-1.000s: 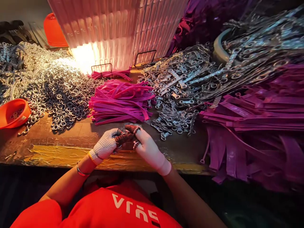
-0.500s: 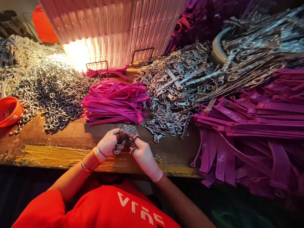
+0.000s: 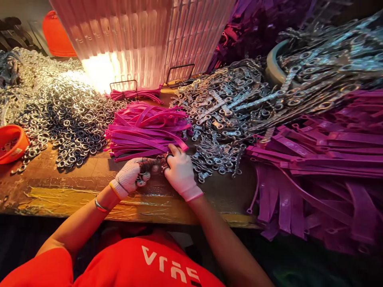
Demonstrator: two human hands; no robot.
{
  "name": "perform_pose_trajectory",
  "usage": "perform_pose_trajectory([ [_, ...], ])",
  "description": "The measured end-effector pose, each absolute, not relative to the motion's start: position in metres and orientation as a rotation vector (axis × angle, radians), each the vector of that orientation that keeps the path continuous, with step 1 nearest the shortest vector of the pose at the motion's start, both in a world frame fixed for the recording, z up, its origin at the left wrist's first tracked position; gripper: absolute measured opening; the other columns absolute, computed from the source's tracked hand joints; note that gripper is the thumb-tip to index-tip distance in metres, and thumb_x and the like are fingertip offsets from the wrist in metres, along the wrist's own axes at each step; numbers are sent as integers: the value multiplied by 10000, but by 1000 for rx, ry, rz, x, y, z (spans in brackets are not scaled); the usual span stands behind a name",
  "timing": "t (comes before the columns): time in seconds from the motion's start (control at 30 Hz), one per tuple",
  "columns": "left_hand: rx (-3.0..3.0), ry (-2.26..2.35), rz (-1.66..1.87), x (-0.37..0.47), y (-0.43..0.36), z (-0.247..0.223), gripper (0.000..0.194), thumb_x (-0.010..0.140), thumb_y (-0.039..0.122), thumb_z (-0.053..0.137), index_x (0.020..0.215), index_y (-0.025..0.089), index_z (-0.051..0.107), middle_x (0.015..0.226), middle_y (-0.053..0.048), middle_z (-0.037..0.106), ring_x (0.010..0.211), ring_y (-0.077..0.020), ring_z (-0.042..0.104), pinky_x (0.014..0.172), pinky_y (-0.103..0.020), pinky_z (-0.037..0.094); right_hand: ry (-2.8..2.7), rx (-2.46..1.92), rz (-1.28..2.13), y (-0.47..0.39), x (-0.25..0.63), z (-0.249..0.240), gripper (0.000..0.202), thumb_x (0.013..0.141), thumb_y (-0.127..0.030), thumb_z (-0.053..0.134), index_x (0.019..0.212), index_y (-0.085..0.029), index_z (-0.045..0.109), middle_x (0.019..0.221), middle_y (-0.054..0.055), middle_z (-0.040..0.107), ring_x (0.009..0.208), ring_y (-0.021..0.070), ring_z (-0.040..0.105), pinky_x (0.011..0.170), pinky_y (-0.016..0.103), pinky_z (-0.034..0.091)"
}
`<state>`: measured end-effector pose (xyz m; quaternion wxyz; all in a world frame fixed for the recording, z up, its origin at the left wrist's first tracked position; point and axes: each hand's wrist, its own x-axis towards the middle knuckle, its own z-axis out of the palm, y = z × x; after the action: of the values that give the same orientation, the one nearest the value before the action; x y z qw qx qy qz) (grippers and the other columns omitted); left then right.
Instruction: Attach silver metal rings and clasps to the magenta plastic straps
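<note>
My left hand [image 3: 128, 177], in a white dotted glove with dark-wrapped fingertips, is held low over the bench. Its fingers are curled together, and whatever is in them is too small and blurred to make out. Close on its right, my right hand [image 3: 181, 173] wears a plain pale glove. Its fingers are bent, with the tips at the front edge of a pile of pink straps [image 3: 143, 129]. One strap end [image 3: 183, 145] lies just above its knuckles. I cannot tell whether the fingers grip that strap.
A heap of metal rings [image 3: 77, 131] covers the left, beside an orange bowl [image 3: 18, 145]. Metal chain links [image 3: 218, 155] spread to the right, below a basin [image 3: 273, 65] of long chains. Purple straps [image 3: 323, 159] overhang the bench's right side. A ribbed translucent sheet [image 3: 134, 40] stands behind.
My hands have drawn slightly apart. The right hand has moved up to the front of the pink pile, and the strap end beside it has shifted right. The left hand has moved a little left.
</note>
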<state>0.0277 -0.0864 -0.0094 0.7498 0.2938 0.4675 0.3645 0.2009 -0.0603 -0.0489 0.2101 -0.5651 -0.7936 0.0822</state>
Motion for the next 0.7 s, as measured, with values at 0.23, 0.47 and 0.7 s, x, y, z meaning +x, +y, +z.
perform_pose_trajectory([
  [0.23,345,1022,989,2,-92,-31,190,791,258,737,887,120,649,868,-68,692,417,-26,421,289,-129,222,-2269,-1411,523,-102,208,-22,102,834,-206,606,805,-163,693,1041,138,650,968,283,568,830,416,461],
  [0.47,176,930,1028,-16,-92,-23,117,858,119,606,965,117,653,768,-26,645,375,-30,409,263,-116,237,-2183,-1105,1524,-176,221,-9,330,978,-414,507,801,-215,701,891,41,663,751,165,613,682,268,487],
  [0.7,222,916,1022,-37,-92,-10,120,875,139,589,980,139,647,817,-47,691,362,-19,380,276,-109,215,-2237,-941,1459,-193,196,-8,258,930,-422,581,834,-267,762,870,44,723,769,198,665,720,284,535],
])
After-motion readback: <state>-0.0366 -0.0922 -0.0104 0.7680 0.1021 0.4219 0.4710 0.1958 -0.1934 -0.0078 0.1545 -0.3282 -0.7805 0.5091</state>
